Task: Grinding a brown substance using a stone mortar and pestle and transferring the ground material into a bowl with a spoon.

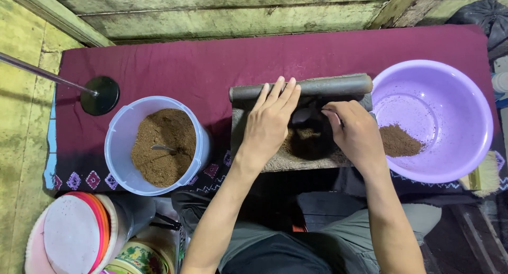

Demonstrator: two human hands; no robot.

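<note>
Head view: our left hand [270, 123] lies flat, fingers extended, steadying the stone roller [301, 87]; our right hand [355, 132] pinches a dark scoop [304, 115] over the grinding slab [296, 160], gathering brown powder [307, 133].

Open cloth [211, 67] between tub [119, 141] and roller [317, 86]

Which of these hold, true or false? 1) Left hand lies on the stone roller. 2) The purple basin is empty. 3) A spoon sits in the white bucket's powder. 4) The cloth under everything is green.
1) True: the left hand rests its fingers on the grey stone roller.
2) False: the purple basin holds a small heap of brown powder.
3) True: a spoon lies in the white bucket.
4) False: the cloth is maroon.
</note>
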